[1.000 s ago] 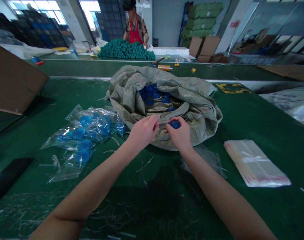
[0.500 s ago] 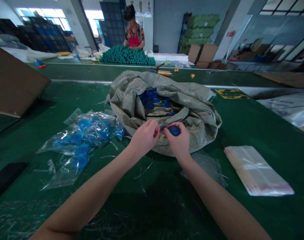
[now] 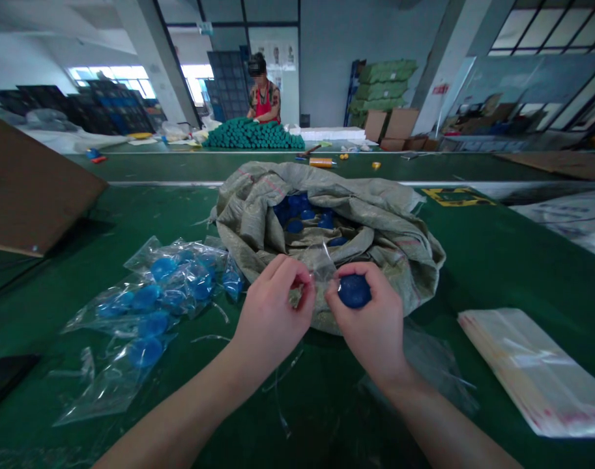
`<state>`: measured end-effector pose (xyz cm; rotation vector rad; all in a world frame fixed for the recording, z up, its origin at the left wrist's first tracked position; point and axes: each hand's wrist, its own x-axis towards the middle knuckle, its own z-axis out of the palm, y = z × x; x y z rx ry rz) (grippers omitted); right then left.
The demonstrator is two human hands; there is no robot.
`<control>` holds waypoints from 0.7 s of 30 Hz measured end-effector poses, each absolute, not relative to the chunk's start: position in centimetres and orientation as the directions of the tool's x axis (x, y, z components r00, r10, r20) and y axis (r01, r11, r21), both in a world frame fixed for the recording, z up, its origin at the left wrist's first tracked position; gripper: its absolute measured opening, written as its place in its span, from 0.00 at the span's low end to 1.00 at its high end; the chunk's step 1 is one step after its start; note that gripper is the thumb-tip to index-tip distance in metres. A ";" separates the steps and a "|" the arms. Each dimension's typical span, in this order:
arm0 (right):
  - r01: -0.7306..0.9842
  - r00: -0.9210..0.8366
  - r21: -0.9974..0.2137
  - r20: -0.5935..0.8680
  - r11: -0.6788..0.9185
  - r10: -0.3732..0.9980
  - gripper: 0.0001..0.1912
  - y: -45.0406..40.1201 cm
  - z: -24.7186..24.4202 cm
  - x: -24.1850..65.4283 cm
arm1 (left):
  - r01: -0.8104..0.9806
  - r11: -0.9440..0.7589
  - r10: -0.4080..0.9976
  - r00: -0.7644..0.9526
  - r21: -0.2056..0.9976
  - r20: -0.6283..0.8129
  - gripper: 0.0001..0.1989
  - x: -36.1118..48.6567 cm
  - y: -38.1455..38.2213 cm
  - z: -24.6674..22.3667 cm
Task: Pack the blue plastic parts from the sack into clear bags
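My left hand (image 3: 272, 316) pinches the edge of a thin transparent plastic bag (image 3: 321, 264), which rises between my hands. My right hand (image 3: 368, 319) grips a round dark blue plastic cap (image 3: 354, 291), with its fingers near the bag. Both hands sit at the front edge of a grey-green woven sack (image 3: 258, 218). Its folded mouth holds several loose blue caps (image 3: 297, 215). To the left of my left hand lie several sealed transparent bags of blue caps (image 3: 165, 299). The cap's underside is hidden by my fingers.
A stack of flat transparent bags (image 3: 532, 371) lies on the green workbench (image 3: 473, 260) at right. A cardboard sheet (image 3: 28, 185) leans at left. Beyond, a co-worker (image 3: 264, 98) stands behind teal rolls (image 3: 253, 133), with tools and tape on a further bench.
The view has tilted upward, so my hands sit lower in the picture and look larger. The transparent bag now stands up between them, and the blue cap remains in my right hand.
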<state>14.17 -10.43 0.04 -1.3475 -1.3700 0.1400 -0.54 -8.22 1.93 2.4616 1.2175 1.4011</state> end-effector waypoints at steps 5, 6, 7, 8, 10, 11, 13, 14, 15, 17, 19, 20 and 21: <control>0.684 0.231 -0.631 0.663 0.366 0.712 0.07 -10.2 -0.1 14.6 | 0.589 -0.681 0.669 0.257 0.436 0.697 0.08 -0.8 -7.9 2.0; 0.699 0.207 -0.609 0.674 0.375 0.709 0.08 -10.0 -0.3 14.6 | 0.577 -0.679 0.681 0.264 0.454 0.683 0.08 -0.8 -7.6 1.8; 0.711 0.185 -0.590 0.681 0.382 0.708 0.08 -9.7 -0.6 14.7 | 0.565 -0.676 0.694 0.271 0.474 0.667 0.08 -0.7 -7.3 1.5; 0.722 0.165 -0.574 0.685 0.387 0.710 0.09 -9.3 -1.0 14.8 | 0.554 -0.668 0.710 0.277 0.497 0.647 0.07 -0.6 -7.0 1.2; 0.733 0.139 -0.558 0.682 0.388 0.718 0.09 -8.4 -2.1 15.0 | 0.544 -0.639 0.748 0.273 0.544 0.605 0.07 -0.4 -6.1 0.3; 0.736 0.130 -0.558 0.673 0.384 0.728 0.08 -8.0 -2.7 15.1 | 0.542 -0.620 0.767 0.269 0.567 0.582 0.06 -0.3 -5.6 -0.2; 0.738 0.112 -0.560 0.652 0.377 0.750 0.08 -7.2 -3.9 15.3 | 0.540 -0.584 0.802 0.269 0.607 0.533 0.05 -0.1 -4.7 -1.2; 0.744 0.102 -0.557 0.640 0.369 0.761 0.08 -6.9 -4.5 15.5 | 0.539 -0.565 0.819 0.276 0.625 0.503 0.05 0.0 -4.2 -1.6; 0.755 0.086 -0.546 0.632 0.364 0.770 0.08 -6.6 -5.0 15.7 | 0.538 -0.545 0.836 0.283 0.643 0.471 0.05 0.1 -3.8 -2.0; 0.791 0.029 -0.493 0.622 0.363 0.783 0.09 -6.4 -5.7 16.0 | 0.540 -0.492 0.870 0.283 0.683 0.403 0.04 0.3 -3.0 -2.5; 0.831 -0.034 -0.418 0.621 0.368 0.783 0.12 -6.2 -6.1 16.3 | 0.556 -0.429 0.903 0.253 0.712 0.346 0.03 0.6 -2.3 -2.8; 0.847 -0.058 -0.385 0.620 0.368 0.782 0.13 -6.2 -6.2 16.4 | 0.567 -0.403 0.915 0.233 0.719 0.329 0.02 0.8 -2.0 -2.9; 0.857 -0.071 -0.361 0.623 0.367 0.779 0.15 -6.1 -6.4 16.5 | 0.580 -0.382 0.924 0.216 0.720 0.317 0.02 1.0 -1.8 -3.0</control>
